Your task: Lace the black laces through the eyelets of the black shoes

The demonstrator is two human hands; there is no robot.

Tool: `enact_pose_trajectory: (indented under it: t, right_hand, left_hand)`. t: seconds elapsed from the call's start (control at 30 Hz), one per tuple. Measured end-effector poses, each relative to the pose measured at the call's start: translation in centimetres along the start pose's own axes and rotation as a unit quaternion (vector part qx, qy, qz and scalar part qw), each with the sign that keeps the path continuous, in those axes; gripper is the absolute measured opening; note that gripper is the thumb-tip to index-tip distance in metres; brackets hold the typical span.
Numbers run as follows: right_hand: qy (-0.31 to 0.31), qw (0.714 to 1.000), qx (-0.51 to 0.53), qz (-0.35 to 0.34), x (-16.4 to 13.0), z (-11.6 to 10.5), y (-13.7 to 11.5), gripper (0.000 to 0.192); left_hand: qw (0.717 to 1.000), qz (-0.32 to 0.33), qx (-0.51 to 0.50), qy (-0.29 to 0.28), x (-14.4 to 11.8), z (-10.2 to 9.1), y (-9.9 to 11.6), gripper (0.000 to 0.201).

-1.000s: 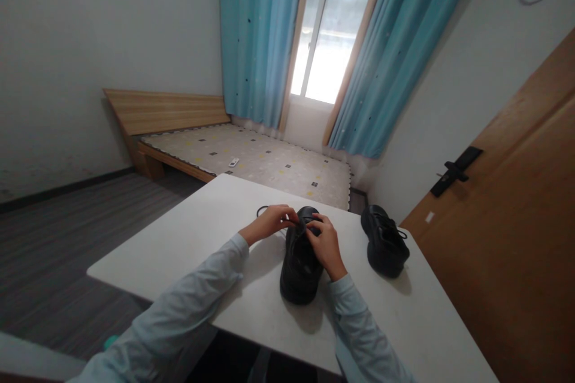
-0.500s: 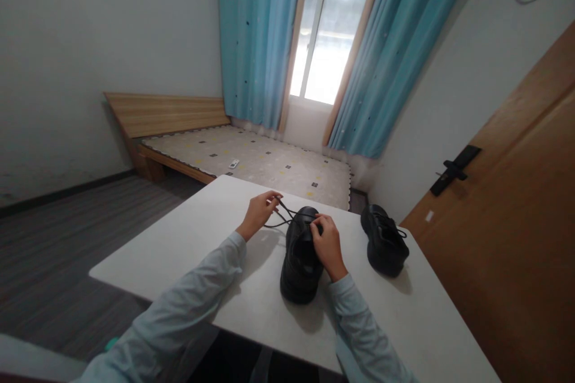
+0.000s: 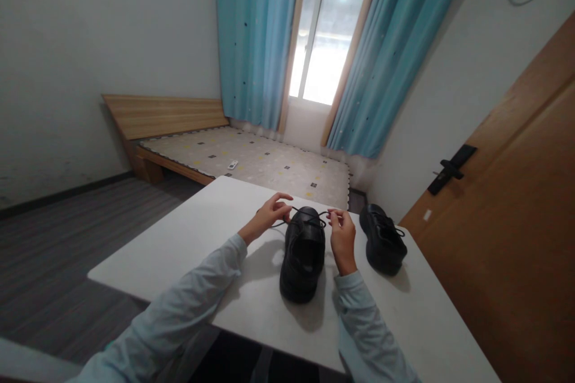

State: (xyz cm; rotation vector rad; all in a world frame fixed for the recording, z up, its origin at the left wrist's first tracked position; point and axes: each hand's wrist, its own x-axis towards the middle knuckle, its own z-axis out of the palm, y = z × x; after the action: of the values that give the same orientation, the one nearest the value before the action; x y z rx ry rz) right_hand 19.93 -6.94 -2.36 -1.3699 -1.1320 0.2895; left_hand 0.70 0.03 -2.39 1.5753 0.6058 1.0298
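Observation:
A black lace-up shoe (image 3: 302, 269) rests on the white table in front of me, its toe pointing away. On its left side, my left hand (image 3: 271, 215) pinches a black shoelace between thumb and fingers. My right hand (image 3: 342, 236) is closed on a lace at the shoe's right side, and the lace stretches from the fingertips back to the shoe. The laces cross over the front of the shoe. A second black shoe (image 3: 384, 242) lies to the right, apart from both hands, with its lace loop sticking out.
The white table (image 3: 179, 245) spans the space before me. Behind it stands a bed (image 3: 265, 158) with a patterned mattress and a small white remote (image 3: 232, 164) on it. A wooden door (image 3: 507, 209) with a black handle (image 3: 451, 169) is at the right. Blue curtains (image 3: 258, 42) flank the window.
My right hand has moved off the shoe's top to its right side, drawing a lace out. My left hand has shifted slightly right, closer to the shoe.

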Motion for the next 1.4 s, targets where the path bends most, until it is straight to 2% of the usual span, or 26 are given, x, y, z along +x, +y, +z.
enact_pose_trajectory:
  t: [0.1, 0.23, 0.43, 0.57, 0.7, 0.83, 0.97, 1.1, 1.23, 1.4]
  right_hand:
    - [0.02, 0.997, 0.067, 0.02, 0.4, -0.4, 0.0, 0.022]
    - [0.047, 0.985, 0.161, 0.045, 0.9, -0.8, 0.1, 0.021]
    - [0.066, 0.952, 0.291, 0.07, 1.4, -1.8, -0.4, 0.021]
    - [0.083, 0.934, 0.336, 0.082, 2.0, -2.8, -0.6, 0.022]
    - [0.101, 0.923, 0.363, 0.083, 2.7, -3.8, -0.3, 0.024]
    - [0.119, 0.915, 0.38, 0.072, 3.3, -4.9, -0.1, 0.026]
    - [0.143, 0.91, 0.383, 0.075, 3.7, -5.7, -0.2, 0.025]
    - [0.15, 0.91, 0.38, 0.069, 3.8, -5.8, -0.2, 0.025]
    - [0.159, 0.91, 0.375, 0.069, 3.9, -6.1, 0.0, 0.024]
    - [0.179, 0.909, 0.371, 0.067, 4.5, -7.4, 0.3, 0.021]
  left_hand:
    - [0.985, 0.012, 0.17, 0.007, 0.0, 0.2, -0.8, 0.039]
    - [0.95, 0.051, 0.309, 0.012, 0.1, 0.2, -1.7, 0.024]
    - [0.946, 0.096, 0.311, 0.001, 0.1, 0.6, -1.9, 0.022]
    - [0.94, 0.117, 0.319, -0.003, 0.0, 1.1, -1.7, 0.025]
    - [0.933, 0.171, 0.317, -0.009, -0.4, 1.8, -1.0, 0.033]
    - [0.919, 0.229, 0.313, -0.064, -0.8, 2.7, 0.2, 0.034]
    - [0.881, 0.278, 0.366, -0.114, -0.9, 3.8, 0.8, 0.031]
    - [0.857, 0.291, 0.41, -0.115, -0.9, 4.5, 0.8, 0.028]
    - [0.854, 0.29, 0.423, -0.09, -0.8, 4.2, 0.3, 0.019]
    - [0.856, 0.283, 0.424, -0.087, -0.8, 3.9, -0.2, 0.017]
